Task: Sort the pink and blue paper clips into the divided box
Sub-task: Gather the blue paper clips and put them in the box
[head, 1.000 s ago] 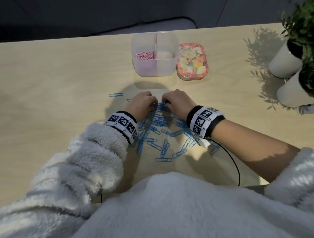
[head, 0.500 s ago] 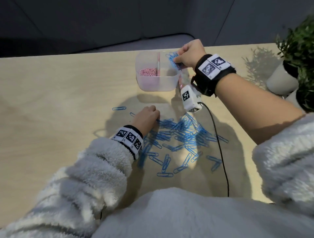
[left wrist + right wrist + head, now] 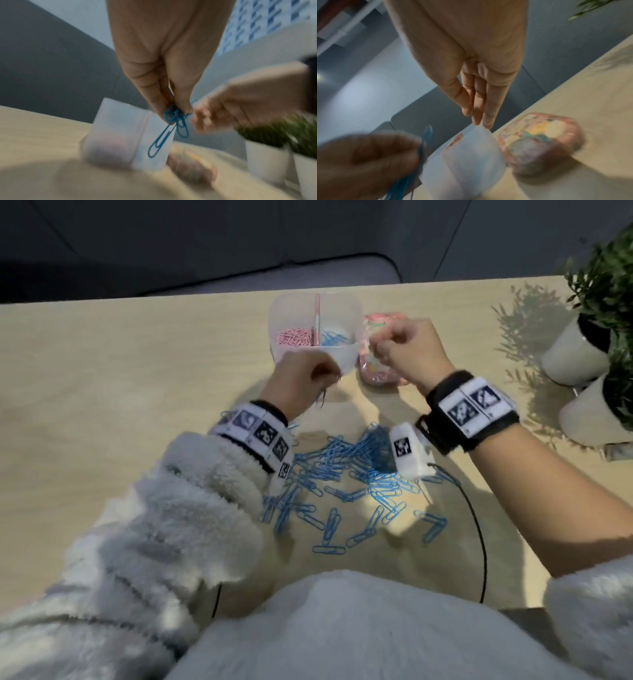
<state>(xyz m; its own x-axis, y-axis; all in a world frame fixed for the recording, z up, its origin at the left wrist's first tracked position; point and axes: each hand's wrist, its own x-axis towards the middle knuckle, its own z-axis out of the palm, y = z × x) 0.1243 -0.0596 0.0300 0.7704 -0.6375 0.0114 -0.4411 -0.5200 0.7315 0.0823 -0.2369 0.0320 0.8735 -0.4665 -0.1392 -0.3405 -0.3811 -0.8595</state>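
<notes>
Two white plant pots [image 3: 570,350] sit at the table's [image 3: 102,412] far right, well apart from the work. A floral lid [image 3: 378,371] lies just right of the divided box [image 3: 346,356], partly hidden by the right hand [image 3: 407,350]. Left hand [image 3: 164,75] pinches a bunch of blue clips [image 3: 173,121] in front of the box's near wall; one clip dangles long axis down, slightly slanted. Right hand fingers straight, together, holding nothing. Box holds pink clips [image 3: 294,337] in the left cell, blue clips in box [image 3: 334,337] in the right. Loose blue pile [image 3: 346,477] scattered near the person; bare table left of it.
</notes>
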